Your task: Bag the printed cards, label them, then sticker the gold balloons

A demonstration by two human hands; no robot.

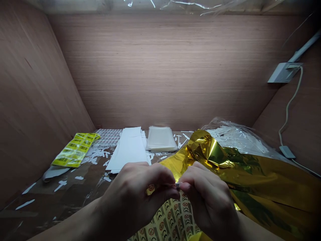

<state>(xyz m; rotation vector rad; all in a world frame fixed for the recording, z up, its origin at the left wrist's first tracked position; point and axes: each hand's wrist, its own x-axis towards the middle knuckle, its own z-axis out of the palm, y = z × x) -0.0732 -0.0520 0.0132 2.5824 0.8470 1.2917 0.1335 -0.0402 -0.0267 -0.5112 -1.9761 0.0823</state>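
Observation:
My left hand point(135, 190) and my right hand point(208, 194) meet low in the middle of the head view, fingertips almost touching. Both are closed in a pinch on a small printed label point(177, 186), mostly covered by the fingers. Beneath them lies a gold sheet of stickers point(172, 217), printed with rows of CE marks and red prohibition signs. Crumpled shiny gold foil point(208, 149) rises just beyond my right hand and spreads to the right.
Behind my hands are a stack of white paper strips point(130, 150) and a pile of clear plastic sleeves point(161, 139). Yellow barcode labels point(75, 149) lie left, among white scraps. A clear bag of white strips point(238, 137) sits back right, near a cable point(288, 110).

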